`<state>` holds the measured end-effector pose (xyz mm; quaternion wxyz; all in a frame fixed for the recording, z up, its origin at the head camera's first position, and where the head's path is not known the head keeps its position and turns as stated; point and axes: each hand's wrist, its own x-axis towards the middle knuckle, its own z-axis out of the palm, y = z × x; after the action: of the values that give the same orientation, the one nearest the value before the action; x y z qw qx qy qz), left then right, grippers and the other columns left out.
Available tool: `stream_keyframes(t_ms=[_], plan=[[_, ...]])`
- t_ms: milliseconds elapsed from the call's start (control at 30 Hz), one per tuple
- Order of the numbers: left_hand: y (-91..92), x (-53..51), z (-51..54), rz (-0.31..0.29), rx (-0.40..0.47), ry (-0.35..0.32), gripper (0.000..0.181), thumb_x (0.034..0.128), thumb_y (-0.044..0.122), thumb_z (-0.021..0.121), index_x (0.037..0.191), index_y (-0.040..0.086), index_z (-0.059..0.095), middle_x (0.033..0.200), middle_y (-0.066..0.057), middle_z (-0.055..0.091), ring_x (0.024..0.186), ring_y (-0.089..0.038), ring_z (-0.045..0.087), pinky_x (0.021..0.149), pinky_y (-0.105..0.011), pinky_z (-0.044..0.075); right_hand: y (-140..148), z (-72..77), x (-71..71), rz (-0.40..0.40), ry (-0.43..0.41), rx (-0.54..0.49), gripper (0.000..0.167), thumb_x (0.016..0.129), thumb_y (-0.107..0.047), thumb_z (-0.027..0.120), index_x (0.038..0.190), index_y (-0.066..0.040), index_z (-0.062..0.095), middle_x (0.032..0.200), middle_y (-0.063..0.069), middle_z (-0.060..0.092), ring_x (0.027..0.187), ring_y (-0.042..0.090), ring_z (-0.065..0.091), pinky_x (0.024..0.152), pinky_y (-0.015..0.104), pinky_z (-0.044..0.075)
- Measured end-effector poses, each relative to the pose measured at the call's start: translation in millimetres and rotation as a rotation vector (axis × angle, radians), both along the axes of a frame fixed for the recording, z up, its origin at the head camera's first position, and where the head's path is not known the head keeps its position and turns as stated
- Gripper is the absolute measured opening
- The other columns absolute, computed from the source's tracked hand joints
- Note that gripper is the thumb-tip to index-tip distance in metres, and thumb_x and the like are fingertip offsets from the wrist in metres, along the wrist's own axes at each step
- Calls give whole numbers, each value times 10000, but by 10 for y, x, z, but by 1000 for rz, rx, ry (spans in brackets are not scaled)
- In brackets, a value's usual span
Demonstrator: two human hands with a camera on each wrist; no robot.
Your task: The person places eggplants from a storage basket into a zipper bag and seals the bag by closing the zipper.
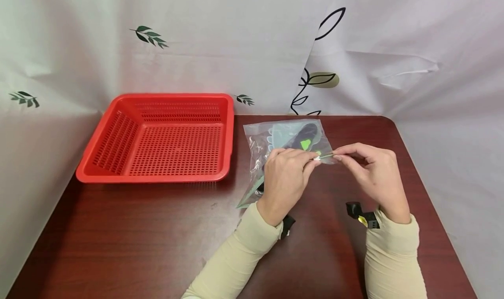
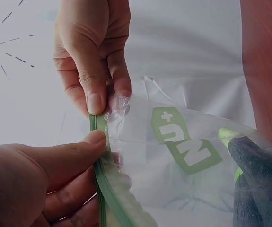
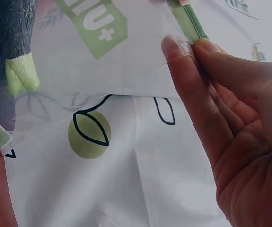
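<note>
A clear zip bag [image 1: 255,135] with a green zip strip [image 2: 114,196] is held up off the brown table, at least along its zip edge. My left hand [image 1: 285,176] pinches that strip between thumb and fingers. Close beside it, my right hand [image 1: 376,172] pinches the strip's end at the bag's corner. Through the plastic shows a dark, rough-surfaced figure [image 3: 15,28] with lime-green tips; its exact kind is unclear. Behind it in the head view lies a pale blue piece [image 1: 281,133]. My left hand hides part of the bag.
A red perforated basket [image 1: 177,176] stands on the table [image 1: 157,229] to the left of the bag. White cloth [image 1: 197,50] with leaf prints hangs behind and at both sides. Small black devices are strapped at both wrists.
</note>
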<state>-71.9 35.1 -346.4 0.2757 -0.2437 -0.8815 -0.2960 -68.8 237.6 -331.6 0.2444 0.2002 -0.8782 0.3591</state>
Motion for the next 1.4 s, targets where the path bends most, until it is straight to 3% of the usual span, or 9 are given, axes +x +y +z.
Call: stream_keyframes(t_ms=[733,1400], plan=[[-46,-12,37,18,-40,-55,154,903,287,764,1031,217,812,962,91,765,885,-70,704,818,-311,473,37,-26,-18,-36,31,-11,260,726,111,831,882,-92,785,786,13,736,583,-42,533,612,72,414],[-104,-28,56,43,-73,-97,152,908,284,757,1039,232,812,957,97,764,888,-52,706,827,-315,453,49,-52,-28,-58,25,-17,225,738,77,840,875,-95,791,777,19,742,593,-57,555,607,64,422]])
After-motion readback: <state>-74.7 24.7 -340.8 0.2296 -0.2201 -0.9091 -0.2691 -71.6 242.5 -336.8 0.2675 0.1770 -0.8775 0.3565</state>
